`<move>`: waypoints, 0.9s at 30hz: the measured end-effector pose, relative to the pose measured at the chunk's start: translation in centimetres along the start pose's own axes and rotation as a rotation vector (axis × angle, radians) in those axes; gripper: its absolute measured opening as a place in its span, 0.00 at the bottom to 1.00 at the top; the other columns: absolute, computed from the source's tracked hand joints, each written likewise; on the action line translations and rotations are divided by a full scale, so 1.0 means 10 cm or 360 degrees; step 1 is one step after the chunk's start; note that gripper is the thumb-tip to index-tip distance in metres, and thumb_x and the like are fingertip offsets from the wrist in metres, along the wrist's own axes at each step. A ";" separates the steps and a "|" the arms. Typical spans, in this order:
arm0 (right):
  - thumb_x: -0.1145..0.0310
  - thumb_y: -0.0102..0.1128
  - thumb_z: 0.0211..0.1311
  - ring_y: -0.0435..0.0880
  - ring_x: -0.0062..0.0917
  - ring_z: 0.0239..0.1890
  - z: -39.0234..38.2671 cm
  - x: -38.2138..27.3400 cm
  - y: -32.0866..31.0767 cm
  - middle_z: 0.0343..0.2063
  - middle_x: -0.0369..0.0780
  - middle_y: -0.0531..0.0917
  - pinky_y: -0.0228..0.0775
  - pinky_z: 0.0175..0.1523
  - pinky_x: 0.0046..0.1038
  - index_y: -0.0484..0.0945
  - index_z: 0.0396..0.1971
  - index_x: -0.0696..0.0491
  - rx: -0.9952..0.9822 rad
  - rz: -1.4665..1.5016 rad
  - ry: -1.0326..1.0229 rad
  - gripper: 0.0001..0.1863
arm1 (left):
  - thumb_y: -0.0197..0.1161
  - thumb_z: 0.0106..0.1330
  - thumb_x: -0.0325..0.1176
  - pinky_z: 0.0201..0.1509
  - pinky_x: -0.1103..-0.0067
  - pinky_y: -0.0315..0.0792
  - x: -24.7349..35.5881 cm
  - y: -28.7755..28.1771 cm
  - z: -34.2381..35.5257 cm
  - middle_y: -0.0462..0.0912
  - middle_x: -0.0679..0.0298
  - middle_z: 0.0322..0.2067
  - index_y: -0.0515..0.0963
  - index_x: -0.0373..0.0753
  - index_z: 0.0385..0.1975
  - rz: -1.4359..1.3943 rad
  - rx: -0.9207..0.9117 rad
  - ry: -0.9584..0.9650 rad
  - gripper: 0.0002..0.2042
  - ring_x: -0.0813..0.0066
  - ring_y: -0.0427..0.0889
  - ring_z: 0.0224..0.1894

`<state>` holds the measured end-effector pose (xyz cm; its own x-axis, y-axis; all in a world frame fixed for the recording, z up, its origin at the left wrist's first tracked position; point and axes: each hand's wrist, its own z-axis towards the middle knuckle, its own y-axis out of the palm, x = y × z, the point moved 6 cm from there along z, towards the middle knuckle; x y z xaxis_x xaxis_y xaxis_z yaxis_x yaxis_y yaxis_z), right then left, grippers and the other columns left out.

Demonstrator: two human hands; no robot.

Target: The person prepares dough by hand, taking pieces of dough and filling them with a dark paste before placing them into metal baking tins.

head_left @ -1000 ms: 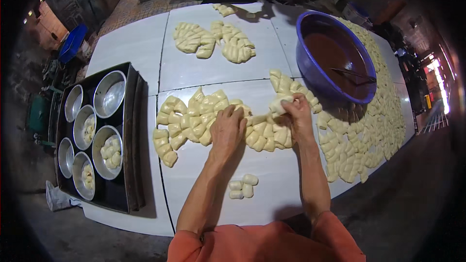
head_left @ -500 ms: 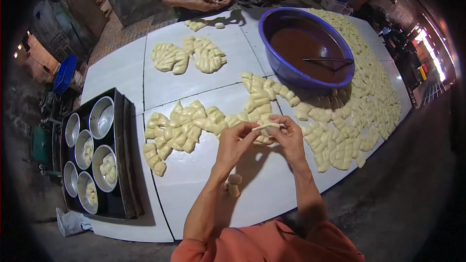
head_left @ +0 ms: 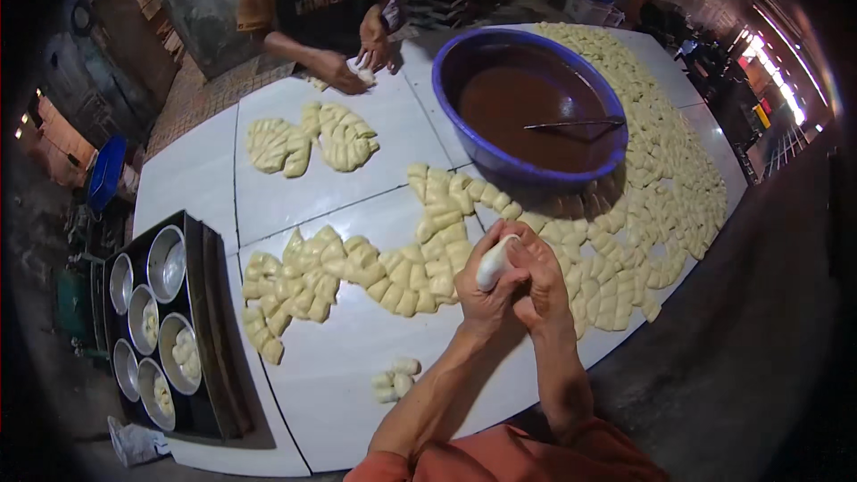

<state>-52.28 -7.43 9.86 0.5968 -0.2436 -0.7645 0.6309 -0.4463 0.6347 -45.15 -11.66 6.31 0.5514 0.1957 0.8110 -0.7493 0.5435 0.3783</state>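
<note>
Both my hands are cupped together around a smooth, pale lump of dough [head_left: 494, 265] above the middle of the table. My left hand [head_left: 480, 302] wraps it from the left and below. Pressed against it from the right, my right hand [head_left: 543, 280] has its fingers bent over the lump. The lump's lower part is hidden in the palms. Just left of my left forearm lies a small group of rounded dough pieces [head_left: 395, 379]. Beyond my hands, flat rows of cut dough pieces [head_left: 437, 214] lie on the white table [head_left: 357, 348].
A purple-blue basin [head_left: 446, 107] of brown filling, with a dark thin tool [head_left: 571, 124] in it, stands at the far right. Dough pieces [head_left: 687, 170] cover the right side. At left, a black tray [head_left: 207, 330] holds round tins. A co-worker's hands [head_left: 344, 71] handle dough opposite.
The thin, stretched dough between my fingertips is now a closed, rounded lump, and my hands have come together around it. The view has shifted. The co-worker's hands have lowered toward the table.
</note>
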 end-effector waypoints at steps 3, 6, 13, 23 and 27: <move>0.67 0.60 0.68 0.79 0.16 0.34 0.41 -0.32 -0.16 0.34 0.33 0.79 0.71 0.40 0.18 0.74 0.40 0.51 0.0039 -0.0252 -0.0242 0.07 | 0.71 0.64 0.38 0.54 0.79 0.75 -0.31 0.09 -0.06 0.74 0.51 0.62 0.65 0.30 0.66 -0.0186 -0.0087 -0.0678 0.34 0.73 0.82 0.52; 0.65 0.60 0.67 0.79 0.15 0.35 1.11 -0.89 -0.58 0.33 0.33 0.78 0.71 0.38 0.20 0.74 0.39 0.52 0.0078 -0.0783 -0.0443 0.08 | 0.67 0.67 0.32 0.54 0.78 0.75 -0.42 -0.02 -0.09 0.70 0.52 0.64 0.61 0.33 0.69 -0.0194 -0.0149 -0.0956 0.32 0.74 0.81 0.52; 0.60 0.58 0.61 0.82 0.31 0.39 2.09 -0.81 -1.16 0.37 0.43 0.83 0.72 0.47 0.36 0.79 0.41 0.54 -0.0384 -0.2901 -0.0019 0.15 | 0.60 0.73 0.37 0.46 0.79 0.77 -0.43 -0.53 -0.10 0.81 0.55 0.49 0.70 0.29 0.60 0.0126 -0.0304 -0.1305 0.22 0.73 0.82 0.44; 0.65 0.62 0.67 0.79 0.15 0.25 1.63 -0.96 -0.77 0.27 0.33 0.78 0.73 0.28 0.16 0.75 0.33 0.50 -0.0313 -0.1130 0.0410 0.07 | 0.60 0.72 0.41 0.46 0.80 0.75 -0.29 -0.50 -0.06 0.84 0.59 0.44 0.74 0.32 0.57 0.0358 -0.0431 -0.1354 0.21 0.75 0.82 0.43; 0.63 0.61 0.68 0.80 0.16 0.26 1.12 -0.60 -0.45 0.28 0.32 0.78 0.77 0.29 0.20 0.74 0.36 0.50 -0.0368 -0.0674 0.0328 0.08 | 0.58 0.73 0.44 0.51 0.79 0.73 -0.24 -0.18 0.02 0.81 0.59 0.52 0.73 0.35 0.59 0.0017 -0.0353 -0.1334 0.22 0.75 0.80 0.49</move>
<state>-64.28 -13.56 10.31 0.3363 0.1017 -0.9363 0.9171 -0.2613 0.3010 -45.23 -13.26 3.75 0.0274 -0.4170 0.9085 -0.6157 0.7090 0.3439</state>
